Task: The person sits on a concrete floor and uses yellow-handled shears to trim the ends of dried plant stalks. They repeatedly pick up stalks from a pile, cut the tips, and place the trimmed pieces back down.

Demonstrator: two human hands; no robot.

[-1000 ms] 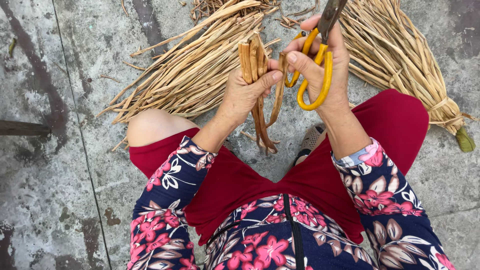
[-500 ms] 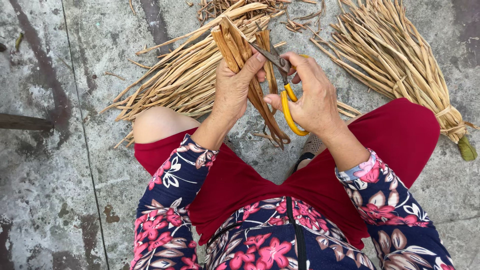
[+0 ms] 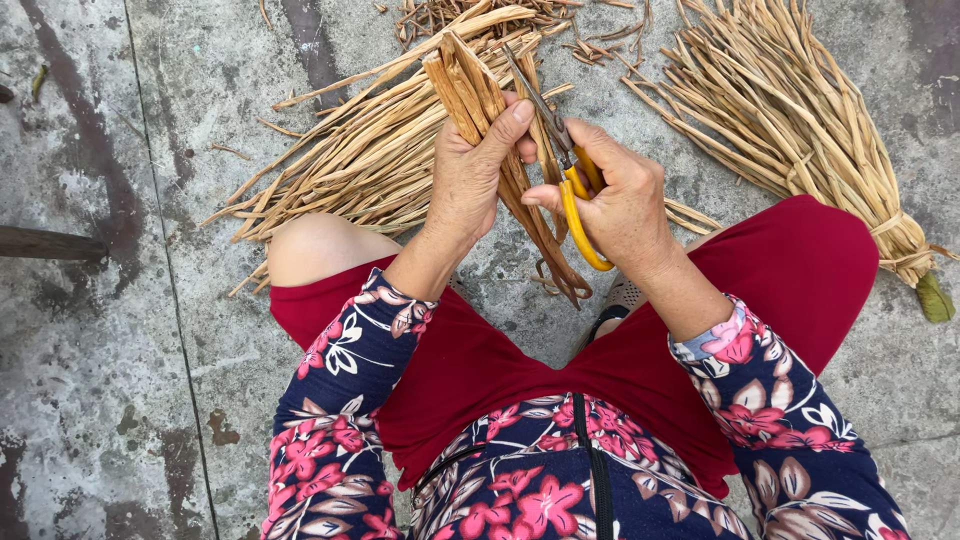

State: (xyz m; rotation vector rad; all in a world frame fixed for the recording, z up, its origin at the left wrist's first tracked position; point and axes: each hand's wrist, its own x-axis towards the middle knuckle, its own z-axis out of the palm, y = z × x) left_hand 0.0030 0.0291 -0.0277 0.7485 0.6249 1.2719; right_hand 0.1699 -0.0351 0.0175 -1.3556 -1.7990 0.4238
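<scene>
Sitting over the grey stained concrete floor [image 3: 120,330], I have a loose heap of pale dried reed stalks [image 3: 350,160] fanned out at eleven o'clock and a tied sheaf of the same stalks [image 3: 800,130] at two o'clock, its butt bound with fibre. My red shorts [image 3: 800,270] cover both knees. My left hand [image 3: 465,185] is clamped around a small bunch of brown split stalks [image 3: 480,95], standing upright at twelve o'clock. My right hand [image 3: 625,205], just beside it, grips yellow-handled scissors [image 3: 570,190], fingers through the loops, blades pointing to eleven o'clock against the bunch.
</scene>
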